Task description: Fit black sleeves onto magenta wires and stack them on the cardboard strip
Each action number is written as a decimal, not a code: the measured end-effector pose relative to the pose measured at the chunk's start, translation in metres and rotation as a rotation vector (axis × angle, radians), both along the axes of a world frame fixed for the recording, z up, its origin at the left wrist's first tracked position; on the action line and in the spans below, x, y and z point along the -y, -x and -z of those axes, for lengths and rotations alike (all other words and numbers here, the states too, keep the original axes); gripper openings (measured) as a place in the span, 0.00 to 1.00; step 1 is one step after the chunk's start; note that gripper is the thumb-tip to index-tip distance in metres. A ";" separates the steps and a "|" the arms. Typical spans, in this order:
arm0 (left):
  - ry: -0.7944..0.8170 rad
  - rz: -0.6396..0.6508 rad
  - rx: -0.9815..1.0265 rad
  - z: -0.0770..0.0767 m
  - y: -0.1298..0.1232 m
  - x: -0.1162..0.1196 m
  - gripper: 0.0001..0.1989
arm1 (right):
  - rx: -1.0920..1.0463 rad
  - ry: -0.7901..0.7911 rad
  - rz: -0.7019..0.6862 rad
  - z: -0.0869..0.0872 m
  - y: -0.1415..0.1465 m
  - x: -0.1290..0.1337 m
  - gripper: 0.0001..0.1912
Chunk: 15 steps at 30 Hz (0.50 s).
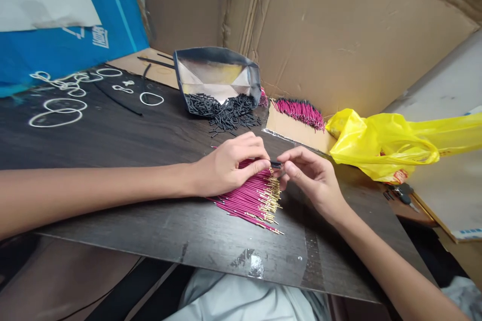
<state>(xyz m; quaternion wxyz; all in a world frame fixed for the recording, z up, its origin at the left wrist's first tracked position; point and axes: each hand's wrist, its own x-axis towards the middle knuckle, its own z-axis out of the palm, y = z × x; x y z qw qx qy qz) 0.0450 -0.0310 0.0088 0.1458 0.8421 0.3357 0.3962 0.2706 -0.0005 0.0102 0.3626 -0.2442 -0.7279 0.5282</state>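
Many magenta wires with gold-coloured tips [244, 195] lie side by side on the dark table, tips to the right. My left hand [235, 163] rests over their upper part, thumb and fingers closed near the gold ends; which wire it pinches is hard to make out. Just to the right, my right hand [311, 173] pinches a small black tube [276, 164] between thumb and fingers, close against my left fingertips. Behind the hands, short black tubes [222, 108] spill from an open dark box [178, 72] onto the table.
Magenta wires with black ends [301, 113] lie on cardboard at the back. A yellow plastic bag [380, 140] sits at the right, with keys [404, 194] below it. White rubber bands [58, 113] are spread at the left. Cardboard walls [339, 30] stand behind the dark table [150, 215].
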 end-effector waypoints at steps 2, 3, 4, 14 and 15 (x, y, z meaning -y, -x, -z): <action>0.011 0.010 -0.009 -0.001 0.000 0.001 0.10 | 0.005 -0.008 0.005 0.000 0.001 0.000 0.07; 0.013 0.015 -0.014 -0.001 -0.001 0.001 0.10 | 0.011 -0.006 0.006 0.000 0.001 0.000 0.06; 0.015 0.021 -0.018 -0.001 0.000 0.001 0.10 | 0.017 0.001 0.004 0.000 0.001 0.000 0.06; 0.011 0.060 -0.007 0.006 0.001 -0.005 0.09 | 0.088 0.105 -0.097 -0.003 -0.003 -0.003 0.07; 0.013 0.046 -0.002 0.006 0.001 -0.005 0.08 | 0.090 0.095 -0.089 -0.003 -0.003 -0.003 0.07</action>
